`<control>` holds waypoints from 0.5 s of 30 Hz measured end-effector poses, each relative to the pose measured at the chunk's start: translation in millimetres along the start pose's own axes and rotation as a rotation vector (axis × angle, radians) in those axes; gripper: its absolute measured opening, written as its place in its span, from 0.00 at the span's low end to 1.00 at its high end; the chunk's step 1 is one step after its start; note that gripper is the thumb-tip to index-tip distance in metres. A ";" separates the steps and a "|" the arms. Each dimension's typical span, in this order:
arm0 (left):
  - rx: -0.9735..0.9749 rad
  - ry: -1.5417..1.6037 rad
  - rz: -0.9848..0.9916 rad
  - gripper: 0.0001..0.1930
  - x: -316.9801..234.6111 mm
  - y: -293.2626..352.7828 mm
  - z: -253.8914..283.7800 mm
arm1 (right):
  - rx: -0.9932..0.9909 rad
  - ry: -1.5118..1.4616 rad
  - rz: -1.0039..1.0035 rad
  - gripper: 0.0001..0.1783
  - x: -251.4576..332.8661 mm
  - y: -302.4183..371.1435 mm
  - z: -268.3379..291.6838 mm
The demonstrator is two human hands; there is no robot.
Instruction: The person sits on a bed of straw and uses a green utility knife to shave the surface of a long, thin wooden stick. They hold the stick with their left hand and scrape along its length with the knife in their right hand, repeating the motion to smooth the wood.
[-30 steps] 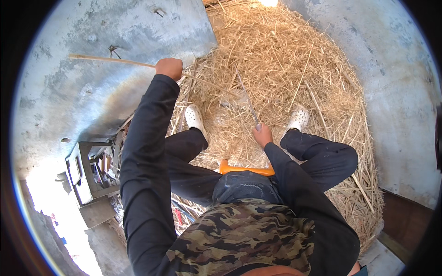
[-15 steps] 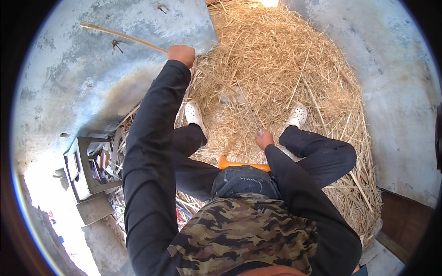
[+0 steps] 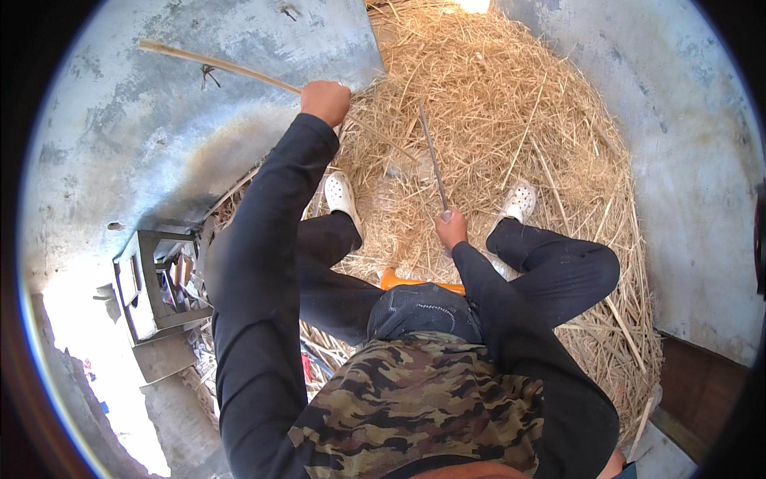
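My left hand [image 3: 325, 102] is closed around a long pale bamboo strip [image 3: 223, 67]. One end of the strip points to the upper left, in front of the wall; the other slants down over the straw toward the middle. Lower and to the right, my right hand [image 3: 452, 229] grips a long, narrow knife [image 3: 433, 160]. Its grey blade points up and away from me, with its tip near the strip's far end. Whether blade and strip touch, I cannot tell.
Loose straw and strips [image 3: 479, 88] cover the floor between two grey-blue walls [image 3: 678, 160]. I sit on an orange stool [image 3: 391, 279], white clogs [image 3: 519, 202] planted apart. At left stands a wooden frame [image 3: 171, 319] holding assorted clutter.
My left hand has come slightly nearer and to the right along with the strip. My right hand has moved a little up and left, turning the knife more upright.
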State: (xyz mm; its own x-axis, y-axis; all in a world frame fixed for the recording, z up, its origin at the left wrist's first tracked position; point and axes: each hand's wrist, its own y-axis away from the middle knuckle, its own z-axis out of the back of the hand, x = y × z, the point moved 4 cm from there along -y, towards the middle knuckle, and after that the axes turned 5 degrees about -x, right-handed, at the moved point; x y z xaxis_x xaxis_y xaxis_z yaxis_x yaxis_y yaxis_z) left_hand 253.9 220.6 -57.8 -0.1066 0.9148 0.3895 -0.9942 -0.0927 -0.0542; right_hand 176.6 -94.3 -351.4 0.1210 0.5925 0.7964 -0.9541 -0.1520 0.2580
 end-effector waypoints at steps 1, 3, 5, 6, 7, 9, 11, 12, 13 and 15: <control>0.018 0.010 0.006 0.09 0.0 4.1 -1.0 | -0.109 -0.041 0.115 0.14 22.3 1.9 8.0; 0.030 0.022 0.008 0.08 1.2 6.9 -0.8 | -0.078 -0.112 0.108 0.14 30.8 0.6 9.7; 0.012 0.036 0.014 0.05 0.0 5.3 -2.3 | -0.088 -0.044 0.187 0.12 12.1 3.5 3.3; 0.024 0.036 0.008 0.05 -3.8 5.5 -1.4 | -0.032 0.029 0.078 0.11 -19.2 9.0 -8.1; 0.031 0.036 0.004 0.05 -6.0 5.0 1.9 | 0.020 0.102 -0.027 0.11 -46.9 13.6 -17.6; 0.007 0.032 0.004 0.05 -4.1 -0.2 6.8 | 0.189 0.173 -0.190 0.12 -65.4 4.2 -24.0; -0.030 0.036 0.011 0.05 -6.7 4.3 0.9 | 0.094 0.113 -0.018 0.13 -47.3 -11.0 -20.8; 0.008 0.037 0.010 0.05 -8.2 10.3 -4.8 | 0.054 0.088 0.055 0.13 -42.4 -10.2 -16.9; 0.030 0.034 0.009 0.05 -6.3 8.7 0.1 | -0.101 0.066 0.143 0.13 -23.8 -12.3 -11.0; 0.045 0.037 0.027 0.05 -1.1 11.0 1.4 | -0.168 -0.102 0.182 0.13 34.6 -7.2 10.4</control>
State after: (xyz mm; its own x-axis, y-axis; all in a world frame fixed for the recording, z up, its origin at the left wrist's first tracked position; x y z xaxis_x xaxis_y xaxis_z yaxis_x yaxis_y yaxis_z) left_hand 243.1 218.0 -57.5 -0.1338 0.9254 0.3546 -0.9906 -0.1347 -0.0222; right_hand 190.6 -81.0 -320.0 -0.0380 0.4836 0.8745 -0.9937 -0.1104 0.0178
